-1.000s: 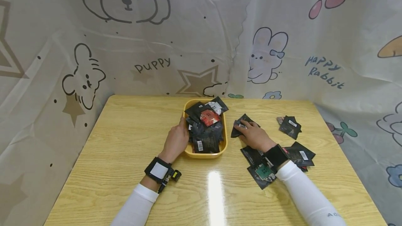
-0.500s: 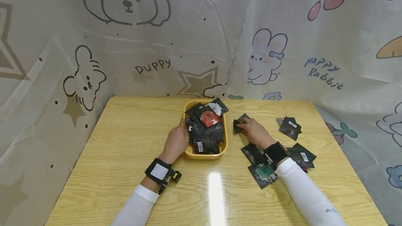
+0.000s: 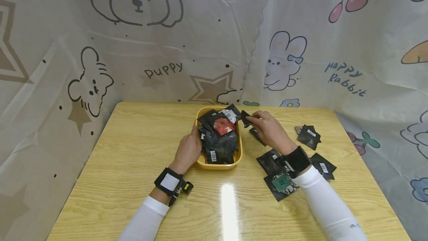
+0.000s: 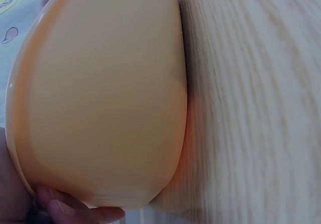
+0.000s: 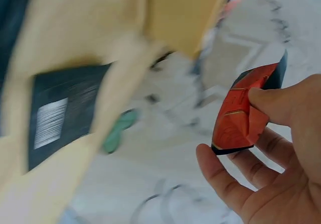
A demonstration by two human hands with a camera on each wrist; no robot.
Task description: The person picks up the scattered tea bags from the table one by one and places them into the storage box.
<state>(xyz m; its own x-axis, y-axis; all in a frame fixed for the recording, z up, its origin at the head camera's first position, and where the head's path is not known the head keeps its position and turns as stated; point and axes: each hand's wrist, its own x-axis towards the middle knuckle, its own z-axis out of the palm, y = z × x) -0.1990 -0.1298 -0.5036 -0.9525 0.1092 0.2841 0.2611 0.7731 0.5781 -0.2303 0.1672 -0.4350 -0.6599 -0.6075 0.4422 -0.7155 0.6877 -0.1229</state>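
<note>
My right hand pinches a small sachet between thumb and fingers, just right of the yellow plastic tub. In the right wrist view this sachet shows a bent red face with dark edges, raised off the table. My left hand grips the tub's left side; in the left wrist view its fingers curl against the outer wall. Inside the tub lies a heap of black sachets, a red-labelled one on top. Beneath my right hand, another black sachet lies on the table, partly hidden.
Right of the tub, more sachets lie in groups: a green-labelled one with a black one near my right wrist, a barcoded one further right, and a small pile behind. A printed curtain hangs beyond the wooden table.
My right hand has picked a sachet up from the table and lifted it leftward toward the tub, exposing another sachet underneath. The left hand stays at the tub.
</note>
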